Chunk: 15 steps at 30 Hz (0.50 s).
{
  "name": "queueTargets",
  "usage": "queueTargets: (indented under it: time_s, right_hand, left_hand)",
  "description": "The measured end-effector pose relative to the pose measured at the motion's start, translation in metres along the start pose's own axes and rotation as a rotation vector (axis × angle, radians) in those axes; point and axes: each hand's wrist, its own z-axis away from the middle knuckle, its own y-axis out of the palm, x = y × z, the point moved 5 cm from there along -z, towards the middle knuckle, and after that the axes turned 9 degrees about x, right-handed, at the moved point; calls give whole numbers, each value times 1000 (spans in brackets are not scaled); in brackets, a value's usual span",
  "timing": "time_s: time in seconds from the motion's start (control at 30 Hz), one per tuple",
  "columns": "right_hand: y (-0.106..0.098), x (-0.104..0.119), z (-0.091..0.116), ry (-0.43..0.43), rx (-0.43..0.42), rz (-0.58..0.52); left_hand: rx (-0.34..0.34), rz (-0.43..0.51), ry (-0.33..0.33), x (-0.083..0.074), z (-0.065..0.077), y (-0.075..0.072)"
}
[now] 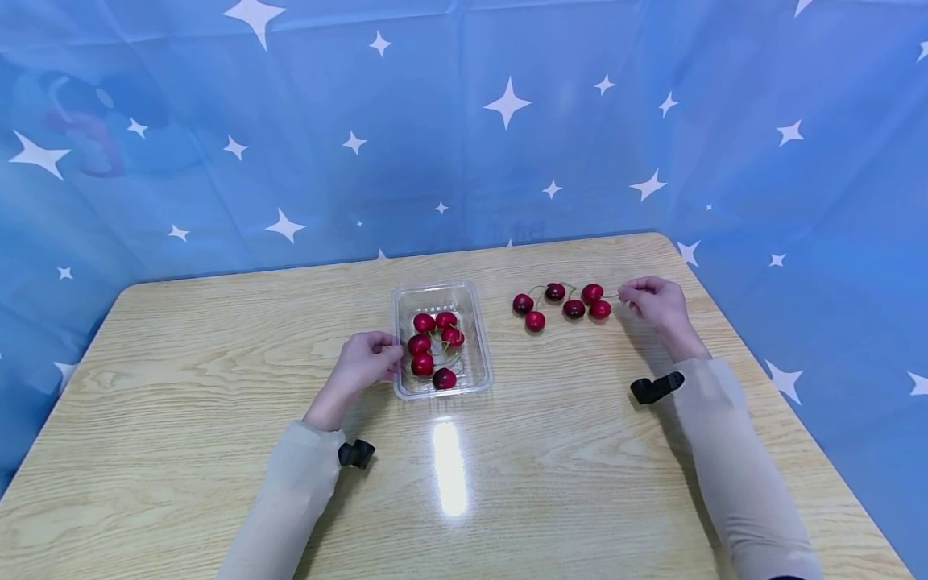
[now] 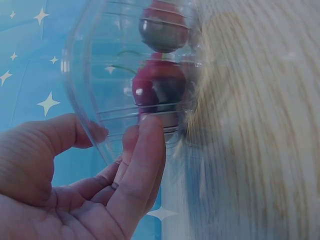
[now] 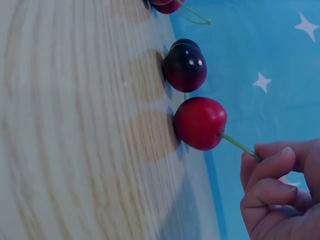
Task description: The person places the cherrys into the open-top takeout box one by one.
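Observation:
My left hand (image 1: pixel 362 360) pinches the left edge of a clear plastic container (image 1: pixel 480 342). In the left wrist view the thumb lies over the rim and the fingers are against the outer wall. Several red cherries (image 1: pixel 422 364) with green stems lie inside it. At the right, my right hand (image 1: pixel 660 304) pinches the green stem (image 3: pixel 240 146) of a bright red cherry (image 3: pixel 200 123) between thumb and forefinger. That cherry appears to rest on the table. Just beyond it sits a darker cherry (image 3: pixel 185 67).
More loose cherries (image 1: pixel 535 321), some dark and some bright red, lie on the wooden table (image 1: pixel 217 387) between the container and my right hand. A blue cloth with white stars (image 1: pixel 449 121) hangs behind the table and down its right side.

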Motion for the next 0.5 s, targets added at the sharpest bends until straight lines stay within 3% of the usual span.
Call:
queueTargets:
  time_s: [0.5]
  right_hand:
    - [2, 15, 8, -103, -17, -168]
  left_hand:
    - [1, 5, 6, 1, -2, -1]
